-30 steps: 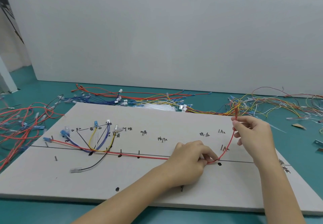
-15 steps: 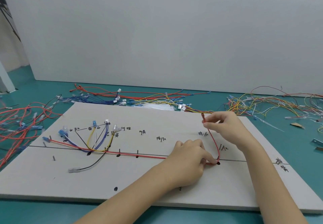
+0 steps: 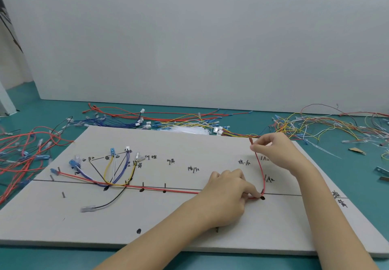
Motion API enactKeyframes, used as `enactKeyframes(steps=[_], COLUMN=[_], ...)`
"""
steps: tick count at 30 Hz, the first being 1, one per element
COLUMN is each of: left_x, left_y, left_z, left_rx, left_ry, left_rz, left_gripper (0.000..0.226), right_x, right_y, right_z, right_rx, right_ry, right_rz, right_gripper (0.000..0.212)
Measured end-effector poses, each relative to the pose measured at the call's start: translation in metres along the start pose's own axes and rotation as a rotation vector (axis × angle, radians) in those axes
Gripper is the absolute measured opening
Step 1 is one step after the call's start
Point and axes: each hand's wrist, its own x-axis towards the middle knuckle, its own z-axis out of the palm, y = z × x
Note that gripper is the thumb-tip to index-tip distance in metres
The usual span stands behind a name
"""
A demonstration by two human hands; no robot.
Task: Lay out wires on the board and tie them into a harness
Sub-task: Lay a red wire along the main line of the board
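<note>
Red wire bends between left hand and right hand.

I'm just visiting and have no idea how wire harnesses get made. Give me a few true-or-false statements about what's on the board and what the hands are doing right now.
1. The left hand holds the red wire down on the board. True.
2. The right hand is empty. False: it pinches the red wire's free end.
3. The red wire bends upward at a dark peg mark. True.
4. The black wire ends in a blue connector. False: its connector looks clear.
5. Loose wires lie on the green table beyond the board. True.
</note>
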Motion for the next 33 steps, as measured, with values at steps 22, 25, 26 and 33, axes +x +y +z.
enactKeyframes(steps=[22, 25, 26, 33], left_x=[0.0, 0.0, 0.0, -0.002], left_y=[-0.003, -0.003, -0.003, -0.011], left_z=[0.003, 0.003, 0.002, -0.007], left_rx=[0.004, 0.012, 0.011, -0.055], left_ry=[0.027, 0.031, 0.03, 0.133], left_rz=[0.023, 0.028, 0.029, 0.024], left_gripper=[0.04, 0.039, 0.039, 0.022], right_x=[0.016, 0.015, 0.015, 0.021], right_y=[0.032, 0.032, 0.031, 0.037], right_z=[0.003, 0.004, 0.004, 0.01], right_rx=[0.121, 0.122, 0.131, 0.092], right_ry=[0.105, 0.111, 0.107, 0.174], right_rz=[0.219, 0.226, 0.236, 0.285], right_gripper=[0.008, 0.006, 0.006, 0.013])
